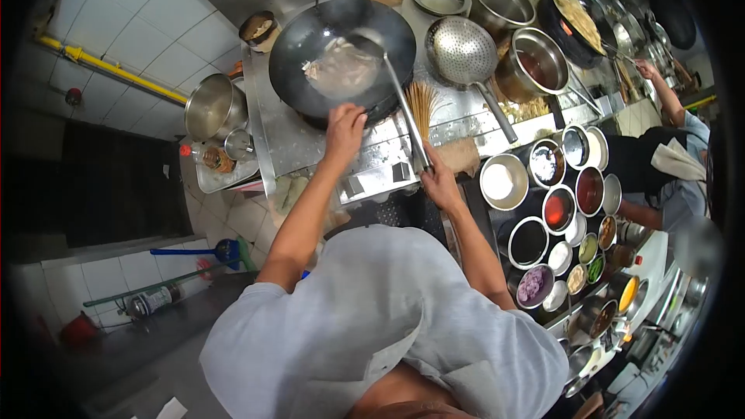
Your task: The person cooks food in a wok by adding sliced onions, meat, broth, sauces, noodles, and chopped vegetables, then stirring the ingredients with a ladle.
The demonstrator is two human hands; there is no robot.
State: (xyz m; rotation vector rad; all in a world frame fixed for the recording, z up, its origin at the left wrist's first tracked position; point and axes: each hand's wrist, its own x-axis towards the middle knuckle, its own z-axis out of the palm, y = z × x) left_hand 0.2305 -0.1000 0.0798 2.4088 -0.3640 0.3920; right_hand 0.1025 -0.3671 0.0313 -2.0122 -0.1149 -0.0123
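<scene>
A dark wok (291,54) sits on the stove, with pale pieces of food (341,70) in cloudy liquid inside it. My left hand (345,136) is closed at the wok's near rim; the grip itself is partly hidden by my fingers. My right hand (441,180) is wrapped round the long metal handle of a ladle (394,81). The ladle's bowl reaches into the wok over the food. Just right of the wok, close to the ladle handle, lies a bamboo brush (421,105).
A perforated strainer (462,50) rests right of the wok, beside metal pots (503,1). Several seasoning bowls (529,242) crowd the counter at my right. A steel pot (213,106) stands left. Another person's hand (646,70) works at a second wok (552,23).
</scene>
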